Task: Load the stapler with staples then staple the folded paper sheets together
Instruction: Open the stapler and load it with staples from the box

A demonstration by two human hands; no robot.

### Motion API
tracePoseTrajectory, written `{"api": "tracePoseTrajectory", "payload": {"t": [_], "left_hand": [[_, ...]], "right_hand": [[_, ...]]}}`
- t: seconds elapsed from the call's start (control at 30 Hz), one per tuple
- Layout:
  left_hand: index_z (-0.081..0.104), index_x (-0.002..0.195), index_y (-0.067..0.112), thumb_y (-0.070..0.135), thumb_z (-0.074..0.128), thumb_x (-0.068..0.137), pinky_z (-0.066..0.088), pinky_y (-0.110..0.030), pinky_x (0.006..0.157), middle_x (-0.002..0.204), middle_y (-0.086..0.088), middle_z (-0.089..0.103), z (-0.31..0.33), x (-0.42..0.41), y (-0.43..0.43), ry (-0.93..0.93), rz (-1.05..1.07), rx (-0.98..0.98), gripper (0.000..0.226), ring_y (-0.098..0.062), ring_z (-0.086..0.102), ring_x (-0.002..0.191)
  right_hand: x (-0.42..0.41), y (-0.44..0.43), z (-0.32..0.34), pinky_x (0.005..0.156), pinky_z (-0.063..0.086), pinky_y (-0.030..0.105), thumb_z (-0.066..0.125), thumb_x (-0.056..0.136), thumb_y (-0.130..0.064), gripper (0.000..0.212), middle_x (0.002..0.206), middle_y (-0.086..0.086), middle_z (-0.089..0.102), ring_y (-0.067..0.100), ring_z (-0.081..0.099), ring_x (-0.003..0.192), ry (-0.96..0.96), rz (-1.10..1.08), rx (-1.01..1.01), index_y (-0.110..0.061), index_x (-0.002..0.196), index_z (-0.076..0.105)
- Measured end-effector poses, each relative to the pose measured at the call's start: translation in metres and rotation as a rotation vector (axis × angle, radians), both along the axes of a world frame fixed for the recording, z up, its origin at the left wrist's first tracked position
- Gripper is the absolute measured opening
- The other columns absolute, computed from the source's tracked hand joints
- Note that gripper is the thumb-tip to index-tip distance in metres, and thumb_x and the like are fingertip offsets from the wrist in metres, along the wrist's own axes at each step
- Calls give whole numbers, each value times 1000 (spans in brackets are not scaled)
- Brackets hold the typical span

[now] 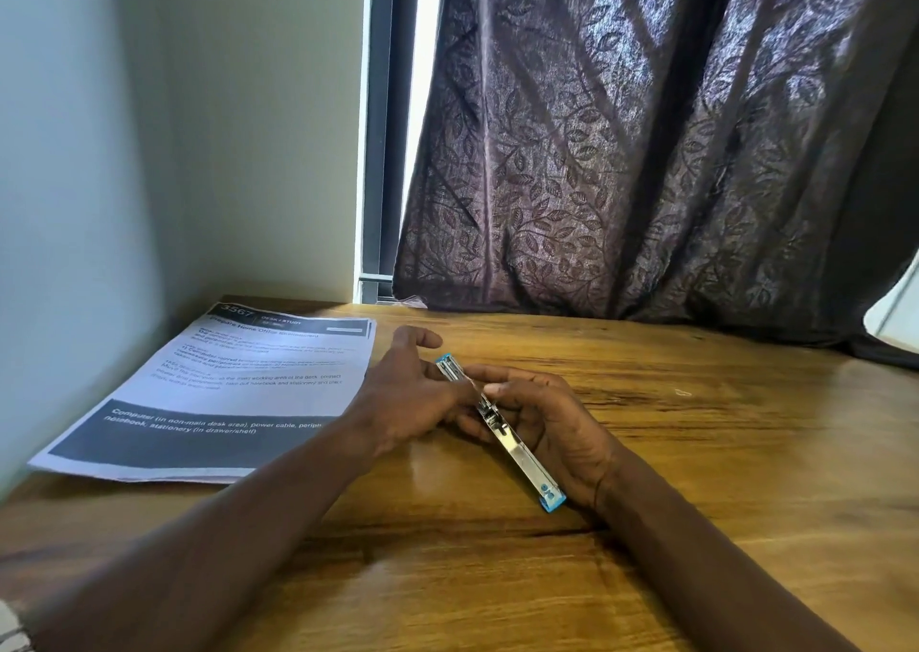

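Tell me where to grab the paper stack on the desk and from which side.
Take the paper sheets by the right long edge or near right corner, coming from the right, probably with the left hand, which lies next to that edge. The stack lies flat on the desk with the wall close along its left side, so the left edge is cramped. The right hand holds the stapler.

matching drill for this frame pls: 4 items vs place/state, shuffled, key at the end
Items:
1. silver metal stapler with blue ends
2. printed white paper sheets
3. dark leaf-patterned curtain
4. left hand

Places/states:
A. hangs behind the wooden desk
B. flat on the desk, by the wall
C. opened out, cradled in the right hand
D. fingers at the stapler's middle

Pairs: 1-C, 2-B, 3-A, 4-D
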State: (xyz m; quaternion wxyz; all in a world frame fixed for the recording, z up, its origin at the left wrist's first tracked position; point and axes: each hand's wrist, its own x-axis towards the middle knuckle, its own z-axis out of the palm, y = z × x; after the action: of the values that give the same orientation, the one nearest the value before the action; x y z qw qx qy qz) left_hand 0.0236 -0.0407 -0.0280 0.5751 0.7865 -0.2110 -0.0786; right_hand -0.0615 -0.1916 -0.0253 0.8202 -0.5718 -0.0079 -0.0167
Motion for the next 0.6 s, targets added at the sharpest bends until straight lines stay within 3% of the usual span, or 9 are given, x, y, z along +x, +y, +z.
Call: {"api": "tracePoseTrajectory", "payload": {"t": [0.07,0.13,0.23,0.37,0.5,0.6], "left_hand": [[38,125,40,32,88,65,60,-48,88,101,-4,73,-2,-1,-2,12,-11,-11,79,-24,77,85],[39,128,34,21,84,75,61,-46,88,95,-4,73,-2,-5,-3,20,3,-64,71,-20,78,74],[57,124,23,16,78,84,64,-38,71,96,-7,72,1,-7,-4,-18,74,-137,46,-17,76,70],[73,109,19,9,76,83,51,-15,49,86,-8,77,9,-6,1,-15,144,-241,29,-4,71,60],[76,102,17,2,74,81,47,-14,44,80,-7,76,15,-9,1,75,165,-339,25,-1,67,51],[77,97,15,-1,72,79,53,-25,50,73,-6,74,17,-7,2,169,178,-412,24,-7,67,51]], "right_hand": [[1,1,-2,78,63,29,56,90,6,37,115,28,69,23,74,83,-20,-2,2,11,126,62],[4,2,-4,85,62,33,65,84,4,44,124,31,66,26,73,91,-43,8,17,10,127,61],[5,3,-6,93,57,41,64,80,1,47,120,34,67,31,73,93,-73,37,37,9,126,63],[6,3,-7,106,49,53,63,81,1,50,120,35,66,36,74,95,-101,62,43,6,130,61],[4,2,-3,82,62,35,60,85,5,47,121,36,65,34,75,93,-100,58,34,3,132,62],[4,1,-3,84,61,32,62,80,3,50,122,32,67,34,73,97,-120,77,6,3,130,63]]}}
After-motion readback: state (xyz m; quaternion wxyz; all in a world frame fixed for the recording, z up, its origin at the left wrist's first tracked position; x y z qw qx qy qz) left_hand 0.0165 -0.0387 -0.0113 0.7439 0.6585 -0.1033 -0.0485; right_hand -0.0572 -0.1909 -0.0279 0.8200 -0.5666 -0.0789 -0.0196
